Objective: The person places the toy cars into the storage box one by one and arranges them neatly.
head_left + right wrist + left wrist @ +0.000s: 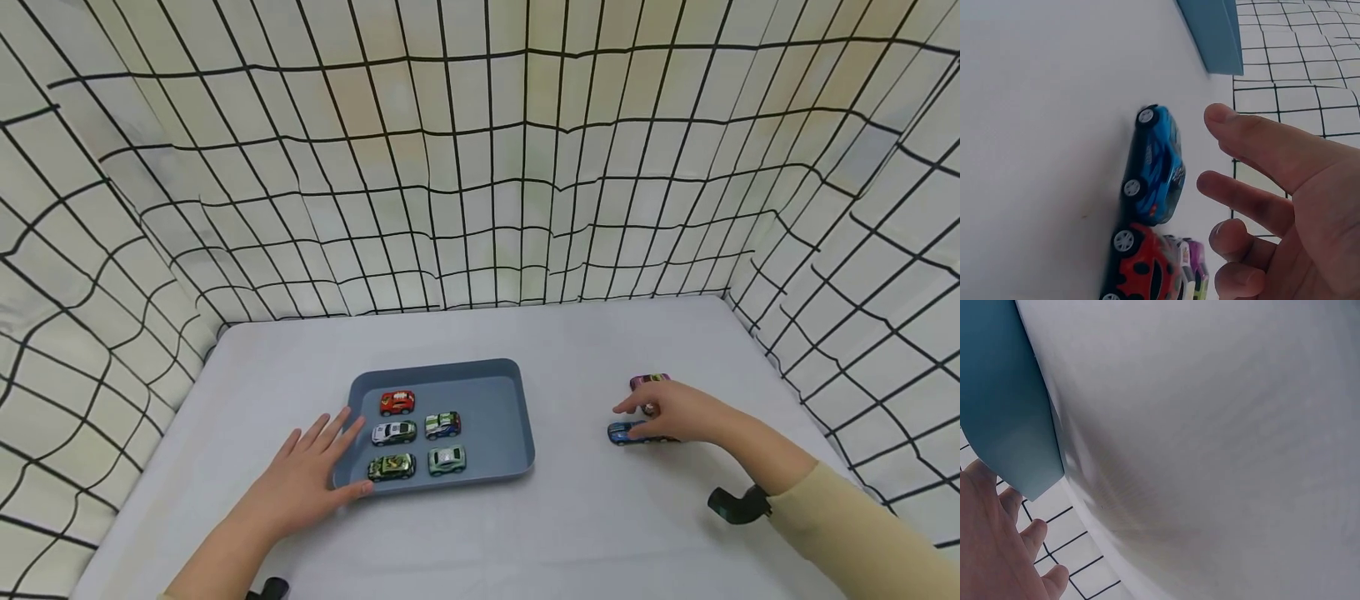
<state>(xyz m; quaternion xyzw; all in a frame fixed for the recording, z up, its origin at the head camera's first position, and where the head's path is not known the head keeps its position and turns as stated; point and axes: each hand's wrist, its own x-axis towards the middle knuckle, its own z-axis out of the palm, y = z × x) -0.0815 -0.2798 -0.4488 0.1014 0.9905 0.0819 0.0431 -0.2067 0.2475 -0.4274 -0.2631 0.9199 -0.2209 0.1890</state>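
Note:
My left hand [303, 475], fingers straight and spread, lies at the left edge of a blue-grey tray [495, 417], its thumb by the front rim. Over on the right, my right hand [686, 411] hovers above a blue toy car [1157, 162], thumb and fingers parted around nothing. The right wrist view shows a gap between fingertips and that car. Beside the blue one stands a red toy car [1141, 269] with black spots. A white car [1186, 265] and a purple car [1197, 265] are partly hidden behind it.
Several toy cars stand in the tray's left half, among them a red one [397, 403], a silver one [393, 432] and a green camouflage one [392, 467]. White walls with a black grid [480, 200] enclose the white table [570, 533] at the back and sides.

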